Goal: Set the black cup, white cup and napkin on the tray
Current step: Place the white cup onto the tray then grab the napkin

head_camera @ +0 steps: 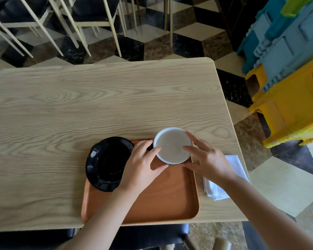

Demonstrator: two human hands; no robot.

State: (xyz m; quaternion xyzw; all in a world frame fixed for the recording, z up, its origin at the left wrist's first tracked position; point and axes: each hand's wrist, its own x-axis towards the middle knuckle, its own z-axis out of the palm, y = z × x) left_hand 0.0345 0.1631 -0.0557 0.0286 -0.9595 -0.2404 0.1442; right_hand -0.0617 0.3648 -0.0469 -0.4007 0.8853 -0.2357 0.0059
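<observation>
A white cup (172, 144) sits over the far right corner of the orange tray (163, 201). My left hand (140, 166) grips its left rim with thumb and fingers. My right hand (206, 159) holds its right side, fingers spread along the rim. The black cup (107, 162) stands at the tray's far left, overhanging the tray edge, just left of my left hand. A folded white napkin (237, 164) lies on the table right of the tray, partly hidden under my right forearm.
The light wooden table (98, 98) stretches far and left of the tray. Its right edge runs close beside the napkin. Chairs stand beyond the table, and stacked blue and yellow plastic stools (287, 78) sit on the floor at right.
</observation>
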